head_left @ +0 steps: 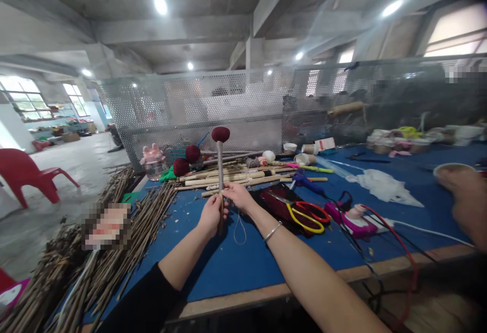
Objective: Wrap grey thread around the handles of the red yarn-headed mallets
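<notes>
Upright in front of me is a mallet with a round dark red head (220,134) and a grey-wrapped stick (220,163). My left hand (211,216) is closed around the lower end of the stick. Just above it, my right hand (239,197) pinches the stick; whether it also grips the thread is hidden. A thin loop of thread (239,232) hangs below the right hand, over the blue table (243,272). Behind the stick lie several light wooden sticks (243,176) and two more dark red balls (181,167).
Bundles of thin dry twigs (140,226) cover the table's left side. Yellow-handled scissors (304,219) lie on dark red cloth, beside a blue glue gun (309,183). Cables run from a purple power strip (353,224). Another person's hand (470,201) is at the right. A perforated metal screen (228,104) stands behind.
</notes>
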Demonstrator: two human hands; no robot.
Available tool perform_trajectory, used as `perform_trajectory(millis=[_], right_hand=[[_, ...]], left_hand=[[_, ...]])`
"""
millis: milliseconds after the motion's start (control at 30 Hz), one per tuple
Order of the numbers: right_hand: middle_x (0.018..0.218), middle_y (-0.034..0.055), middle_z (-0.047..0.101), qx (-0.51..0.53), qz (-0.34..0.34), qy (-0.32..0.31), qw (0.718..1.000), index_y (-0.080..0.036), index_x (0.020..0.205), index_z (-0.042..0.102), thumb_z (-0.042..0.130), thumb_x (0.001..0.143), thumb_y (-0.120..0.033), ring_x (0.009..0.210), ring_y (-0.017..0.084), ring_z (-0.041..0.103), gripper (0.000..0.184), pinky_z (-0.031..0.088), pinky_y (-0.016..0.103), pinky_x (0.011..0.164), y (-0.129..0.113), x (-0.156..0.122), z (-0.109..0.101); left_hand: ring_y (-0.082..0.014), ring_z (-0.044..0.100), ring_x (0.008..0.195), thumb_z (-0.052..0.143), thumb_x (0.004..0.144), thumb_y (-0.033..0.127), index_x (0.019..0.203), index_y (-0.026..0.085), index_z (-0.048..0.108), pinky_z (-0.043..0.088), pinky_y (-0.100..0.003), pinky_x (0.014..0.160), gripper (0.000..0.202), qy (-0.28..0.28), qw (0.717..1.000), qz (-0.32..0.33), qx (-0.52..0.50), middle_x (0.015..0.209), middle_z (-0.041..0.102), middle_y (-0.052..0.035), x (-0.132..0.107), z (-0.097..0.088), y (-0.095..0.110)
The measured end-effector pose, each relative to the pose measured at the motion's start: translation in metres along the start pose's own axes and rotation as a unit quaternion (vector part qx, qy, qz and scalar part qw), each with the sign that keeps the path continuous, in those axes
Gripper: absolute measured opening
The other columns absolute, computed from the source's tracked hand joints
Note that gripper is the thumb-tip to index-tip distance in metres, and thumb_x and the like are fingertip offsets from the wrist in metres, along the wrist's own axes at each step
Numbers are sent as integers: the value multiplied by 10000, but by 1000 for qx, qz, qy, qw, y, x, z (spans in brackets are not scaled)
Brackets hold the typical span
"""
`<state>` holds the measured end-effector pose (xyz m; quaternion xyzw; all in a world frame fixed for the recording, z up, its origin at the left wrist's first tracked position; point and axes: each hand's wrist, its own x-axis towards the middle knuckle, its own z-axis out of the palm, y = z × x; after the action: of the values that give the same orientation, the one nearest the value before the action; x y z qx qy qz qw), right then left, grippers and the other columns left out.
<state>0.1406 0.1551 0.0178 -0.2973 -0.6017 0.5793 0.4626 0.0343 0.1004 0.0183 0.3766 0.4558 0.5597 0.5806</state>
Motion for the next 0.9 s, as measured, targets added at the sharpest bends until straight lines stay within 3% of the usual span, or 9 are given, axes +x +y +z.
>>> perform_trajectory(millis=[100,167,267,367,533,800,900], right_hand=[[608,-5,613,17,-15,18,1000,-141,873,564,632,665,-323,532,110,542,284,408,223,532,-3,2,0],[614,-3,612,40,-14,-5,999,-140,868,569,641,664,-336,558,115,555,292,404,216,536,-6,1,-1],[575,-18,573,50,18,-72,996,-131,834,592,622,699,-382,425,59,439,287,292,175,414,-9,-1,-4],[526,-27,537,40,34,-87,995,-128,806,596,594,731,-421,354,37,319,303,159,182,355,-9,-2,-6],[541,-2,566,51,33,-88,994,-126,790,584,615,716,-414,407,62,425,300,192,175,374,-10,-4,-2],[465,-63,451,45,41,-65,996,-144,902,590,623,717,-416,332,34,292,330,158,183,358,-11,-12,8],[417,-101,328,32,45,-52,997,-157,928,585,613,726,-432,325,32,187,343,155,194,362,-7,-13,7]], left_hand=[[-24,378,360,634,698,397,859,179,445,262,-138,336,330,43,996,73,6,573,459,75,3,8,-2],[-17,352,358,693,631,382,858,186,435,238,-132,340,395,29,995,93,-12,548,420,96,-2,10,0],[-6,330,362,700,607,394,836,192,425,199,-130,339,412,-19,995,65,-69,613,475,76,-11,6,6],[-5,351,378,680,621,412,795,185,427,201,-133,338,381,-62,993,34,-98,688,524,41,-17,0,13],[-9,315,352,649,647,438,808,197,417,181,-127,318,371,-74,991,21,-106,618,492,59,-18,0,14],[-26,245,301,518,739,525,887,211,448,152,-136,308,354,-19,999,41,4,484,381,98,-20,1,12],[-42,265,319,502,763,488,933,184,519,197,-158,336,350,3,993,94,76,455,345,95,-14,-6,10]])
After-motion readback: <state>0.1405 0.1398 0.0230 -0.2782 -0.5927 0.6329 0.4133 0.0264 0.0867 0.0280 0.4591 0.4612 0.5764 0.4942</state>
